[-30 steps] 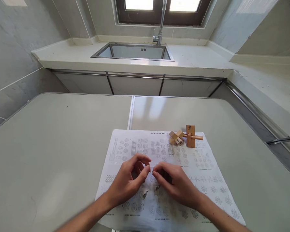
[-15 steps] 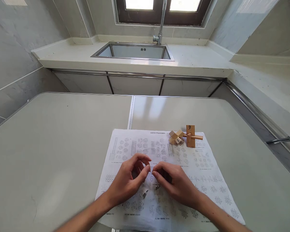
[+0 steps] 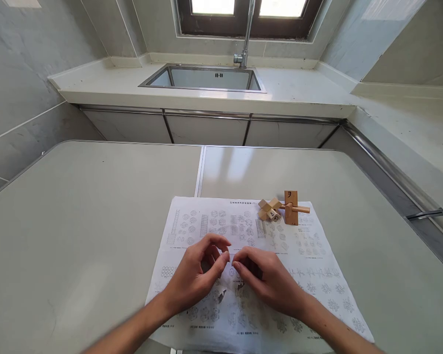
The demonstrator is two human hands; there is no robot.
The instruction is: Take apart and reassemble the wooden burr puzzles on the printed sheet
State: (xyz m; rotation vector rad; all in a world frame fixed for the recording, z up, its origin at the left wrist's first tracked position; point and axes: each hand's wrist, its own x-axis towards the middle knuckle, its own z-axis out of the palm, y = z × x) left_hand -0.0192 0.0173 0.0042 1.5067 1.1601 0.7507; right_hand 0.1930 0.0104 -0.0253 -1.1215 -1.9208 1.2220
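Note:
My left hand rests on the printed sheet, its fingers loosely curved and a small gap between thumb and index finger. Nothing shows in it. Close by on the right, my right hand lies on the same paper with its fingers curled and thumb tip near the index fingertip; I see nothing held there. Beyond the hands, on the far right part of the sheet, sits a wooden interlocking puzzle of pale blocks with marks. Touching or joined to it is a brown wooden cross-shaped piece with a rod through it.
The sheet carries small line diagrams and has torn spots near the hands. It lies on a pale tabletop with a seam. Behind the table is a counter with a sink, a faucet and a window.

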